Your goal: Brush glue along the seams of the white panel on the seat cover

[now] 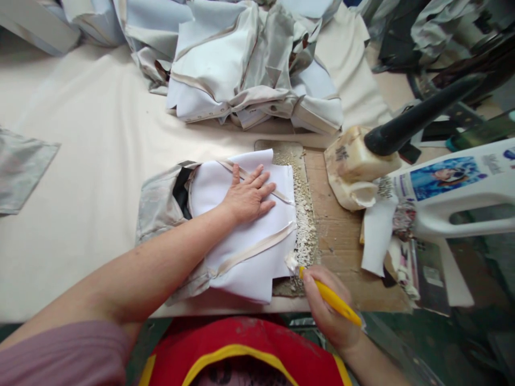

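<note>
White panel (245, 254) on a cloth-covered surface (88, 161), brush (338, 304) at its right edge.
Left to right: grey fabric (156, 206) adjoins the panel; the left hand (248, 199) lies flat upon it, fingers spread; the panel's edge overlies a crusted board (304, 214); the right hand's (326, 320) fingers grip the brush's yellow handle; beyond stands a tan container (350, 166).
</note>
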